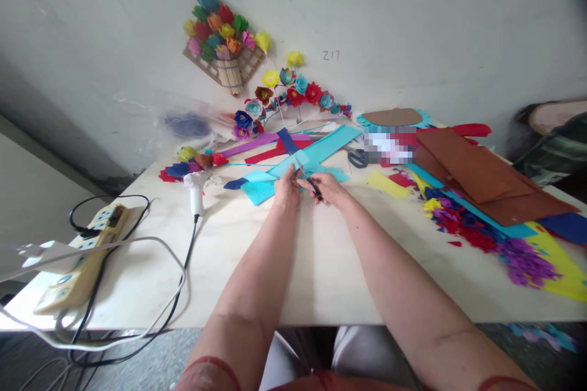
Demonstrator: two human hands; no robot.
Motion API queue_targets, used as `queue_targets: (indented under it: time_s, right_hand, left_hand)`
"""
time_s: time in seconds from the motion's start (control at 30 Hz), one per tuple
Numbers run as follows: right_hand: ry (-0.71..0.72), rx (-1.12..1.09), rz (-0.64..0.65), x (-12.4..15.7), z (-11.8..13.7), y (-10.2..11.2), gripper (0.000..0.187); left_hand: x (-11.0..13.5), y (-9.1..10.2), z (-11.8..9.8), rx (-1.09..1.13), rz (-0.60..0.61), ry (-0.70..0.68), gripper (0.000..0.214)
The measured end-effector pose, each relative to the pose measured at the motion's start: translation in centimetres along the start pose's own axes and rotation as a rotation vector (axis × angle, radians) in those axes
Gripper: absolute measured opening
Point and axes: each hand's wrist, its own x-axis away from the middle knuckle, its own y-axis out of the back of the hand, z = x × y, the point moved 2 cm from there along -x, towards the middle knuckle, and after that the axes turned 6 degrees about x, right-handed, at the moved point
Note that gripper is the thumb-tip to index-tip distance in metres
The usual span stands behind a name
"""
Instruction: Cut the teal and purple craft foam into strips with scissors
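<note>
Cluttering the desk [339, 281] at left: a white glue gun [195, 195] and a power strip [76, 275] with looping cords; at right, brown sheets [481, 171] beside bright paper scraps [472, 232]. Pinches a small, pale-blue paper piece [300, 159] in the left hand [287, 189], over a turquoise strip [337, 142] at centre. Grasps black-handled scissors [315, 187] in the right hand [331, 189], pointing toward the piece. Cannot make out any cut; left fingertips partly hidden, pixelated patch [389, 145] unreadable.
</note>
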Motion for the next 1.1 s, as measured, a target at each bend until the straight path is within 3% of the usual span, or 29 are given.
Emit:
queue_targets:
  time_s: [0.23,0.5,0.83,1.1]
  right_hand:
    - [0.008,-0.016,-0.014,-0.2,-0.2,0.1,0.044]
    - [0.022,-0.045,-0.027,-0.5,-0.7,0.2,0.045]
    - [0.067,-0.104,-0.022,-1.1,-1.5,0.1,0.046]
    - [0.053,-0.131,-0.036,-1.2,-1.3,0.1,0.042]
  left_hand:
    - [-0.3,0.2,-0.3,0.041,0.082,0.043,0.009]
    - [-0.1,-0.1,-0.3,0.007,0.017,0.032,0.011]
    - [-0.2,0.0,-0.2,0.029,0.029,0.009,0.019]
    - [-0.3,0.1,-0.2,0.012,-0.007,0.014,0.009]
